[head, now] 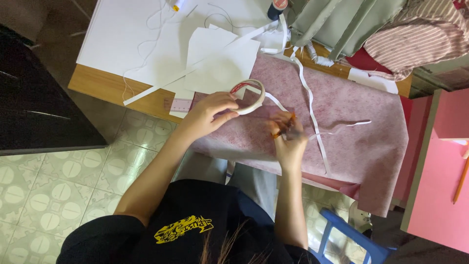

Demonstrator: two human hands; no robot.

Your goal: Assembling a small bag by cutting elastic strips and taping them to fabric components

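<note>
Overhead, pink fabric [351, 122] covers wooden table [97, 85] w/ tiled floor [53, 190] below.

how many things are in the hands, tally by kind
tape roll, in left hand: 1
orange-handled scissors, in right hand: 1
total: 2

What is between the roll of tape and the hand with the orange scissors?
In the head view, a short white strip of tape runs from the tape roll toward the right hand, over pink fabric. The left hand holds the roll.
</note>
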